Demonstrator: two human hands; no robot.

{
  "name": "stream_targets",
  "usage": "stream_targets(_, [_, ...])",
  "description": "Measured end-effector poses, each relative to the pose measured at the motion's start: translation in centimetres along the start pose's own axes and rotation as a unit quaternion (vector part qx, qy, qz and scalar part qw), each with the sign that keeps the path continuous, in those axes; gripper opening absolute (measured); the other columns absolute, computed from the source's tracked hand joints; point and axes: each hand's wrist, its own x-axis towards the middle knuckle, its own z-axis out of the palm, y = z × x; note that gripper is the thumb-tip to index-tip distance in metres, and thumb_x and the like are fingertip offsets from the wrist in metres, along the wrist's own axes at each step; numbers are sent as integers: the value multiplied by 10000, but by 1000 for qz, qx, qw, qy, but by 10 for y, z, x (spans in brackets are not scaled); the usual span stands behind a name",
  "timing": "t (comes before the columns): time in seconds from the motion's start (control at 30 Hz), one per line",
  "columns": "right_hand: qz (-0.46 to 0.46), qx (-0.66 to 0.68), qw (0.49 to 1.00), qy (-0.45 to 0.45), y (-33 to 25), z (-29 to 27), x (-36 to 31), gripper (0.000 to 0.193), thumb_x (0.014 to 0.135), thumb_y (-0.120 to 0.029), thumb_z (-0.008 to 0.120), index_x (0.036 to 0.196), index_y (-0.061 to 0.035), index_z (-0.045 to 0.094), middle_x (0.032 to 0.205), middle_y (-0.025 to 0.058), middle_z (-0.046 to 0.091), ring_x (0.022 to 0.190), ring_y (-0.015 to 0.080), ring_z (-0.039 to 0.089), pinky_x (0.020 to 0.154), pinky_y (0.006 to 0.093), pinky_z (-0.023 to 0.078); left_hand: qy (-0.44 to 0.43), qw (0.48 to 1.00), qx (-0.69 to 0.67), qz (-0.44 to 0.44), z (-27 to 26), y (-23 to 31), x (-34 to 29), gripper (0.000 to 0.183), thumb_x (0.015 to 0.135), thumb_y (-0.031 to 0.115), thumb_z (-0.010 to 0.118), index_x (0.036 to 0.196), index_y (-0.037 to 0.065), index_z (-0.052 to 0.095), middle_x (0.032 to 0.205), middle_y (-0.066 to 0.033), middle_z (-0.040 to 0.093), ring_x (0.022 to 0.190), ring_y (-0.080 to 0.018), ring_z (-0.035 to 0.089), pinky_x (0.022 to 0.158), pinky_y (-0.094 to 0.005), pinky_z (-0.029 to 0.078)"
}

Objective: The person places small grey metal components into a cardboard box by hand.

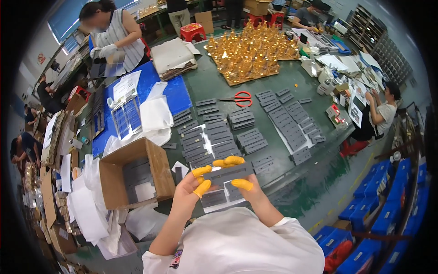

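Observation:
Yellow finger cots cover several fingertips of both my hands. Between them is a flat dark grey slotted bar point(227, 174), held level above the table's near edge. My left hand point(187, 188) grips its left end between thumb and fingers. At the other end, my right hand point(251, 187) has the thumb below and fingers over the top edge. More grey slotted bars point(219, 136) lie in rows just beyond my hands, some on white paper. A further group of grey bars point(288, 125) lies to the right. Part of the row under my hands is hidden.
An open cardboard box point(162, 171) with grey pieces inside stands left of my hands. Red-handled scissors point(242, 99) lie beyond the bars. Shiny gold pieces crowd a board point(235, 83) at the back. Blue bins point(360, 214) stand at lower right. Co-workers are at left and right.

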Motion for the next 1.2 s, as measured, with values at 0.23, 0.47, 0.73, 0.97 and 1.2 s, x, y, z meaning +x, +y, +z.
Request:
stream_targets(0.23, [157,-19,959,234,20,-27,-23,460,832,-160,594,1236,-50,403,1034,23,520,877,93,505,746,241,418,52,996,69,13,5,-49,13,368,818,-33,536,1175,-17,445,1110,-83,545,1016,-143,530,840,-253,429])
stream_targets(0.47, [4,-269,827,494,-6,-145,-31,517,796,-105,634,1244,-111,376,784,-2,496,702,76,456,626,212,386,31,921,385,50,1,-45,6,431,793,45,568,1205,23,445,1169,-142,510,1097,-255,480,932,-319,355])
stream_targets(0.73, [78,-590,634,494,-83,-318,-48,535,746,-191,689,1199,-143,408,847,147,626,768,275,596,677,352,446,177,918,324,145,-72,-26,-1,432,806,-13,524,1223,2,414,1191,-120,475,1098,-208,468,939,-311,353])
stream_targets(0.97, [179,-655,595,430,-74,-365,-48,579,714,-384,687,1208,-243,420,877,51,642,862,211,591,826,345,359,338,842,420,23,-221,-23,-13,425,800,-30,503,1213,0,407,1169,-141,480,1047,-219,500,910,-310,381])
stream_targets(1.2, [276,-728,441,447,-79,-376,-39,631,627,-499,690,1192,-281,512,1200,26,506,1101,297,450,940,461,294,172,818,520,-174,-352,-62,-9,435,738,244,650,1061,-22,531,1034,-184,581,982,-263,551,834,-327,430])
